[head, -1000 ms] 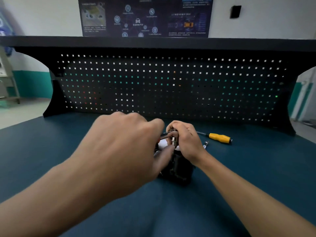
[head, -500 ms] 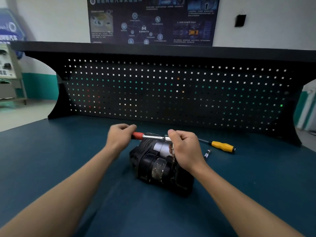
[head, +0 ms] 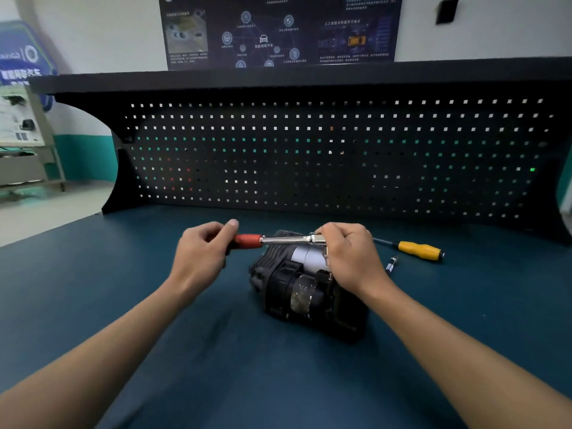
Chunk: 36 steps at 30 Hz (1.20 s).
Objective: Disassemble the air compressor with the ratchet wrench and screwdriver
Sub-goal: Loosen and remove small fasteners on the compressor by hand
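You're gripping the ratchet wrench (head: pixel 288 240) handle left hand (head: pixel 201 255), right hand (head: pixel 349 258) clamping its head onto the air compressor (head: pixel 297 286), so swing short and stay square.

A dark blue-green tabletop (head: pixel 93 305) ends at an upright black pegboard (head: pixel 309 156) full of small square holes, with a flat black shelf (head: pixel 278 77) along its top. Above, on the white wall, hangs a dark poster (head: pixel 278 29) with diagrams and a car, and a small black box (head: pixel 446 11) to its right. At far left stand a blue banner (head: pixel 21 57) and a grey stand (head: pixel 24 144).
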Each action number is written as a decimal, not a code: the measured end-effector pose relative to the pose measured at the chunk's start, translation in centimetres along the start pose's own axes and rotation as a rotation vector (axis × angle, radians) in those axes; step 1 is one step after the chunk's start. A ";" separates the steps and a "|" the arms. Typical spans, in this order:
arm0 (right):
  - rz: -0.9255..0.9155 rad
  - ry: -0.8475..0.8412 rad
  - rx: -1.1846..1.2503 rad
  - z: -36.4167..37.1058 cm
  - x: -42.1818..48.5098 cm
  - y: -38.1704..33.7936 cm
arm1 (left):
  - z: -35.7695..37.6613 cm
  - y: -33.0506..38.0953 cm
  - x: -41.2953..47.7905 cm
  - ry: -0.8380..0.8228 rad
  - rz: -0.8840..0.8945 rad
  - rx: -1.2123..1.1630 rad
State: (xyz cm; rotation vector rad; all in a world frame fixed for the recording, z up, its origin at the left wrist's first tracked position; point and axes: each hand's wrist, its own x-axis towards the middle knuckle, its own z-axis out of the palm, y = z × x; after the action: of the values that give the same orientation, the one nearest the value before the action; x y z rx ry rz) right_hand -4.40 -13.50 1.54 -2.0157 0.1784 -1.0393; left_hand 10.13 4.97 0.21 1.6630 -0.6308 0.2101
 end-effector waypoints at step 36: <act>-0.006 0.076 -0.021 -0.5 -0.5 0.5 | 6.3 -0.3 3.9 0.041 -0.454 -0.355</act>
State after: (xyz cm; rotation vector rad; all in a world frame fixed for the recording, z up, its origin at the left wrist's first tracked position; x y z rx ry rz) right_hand -4.93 -13.93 1.02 -1.9982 0.2248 -1.1231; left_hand 12.19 -2.10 0.58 1.4079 -0.2280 -0.1869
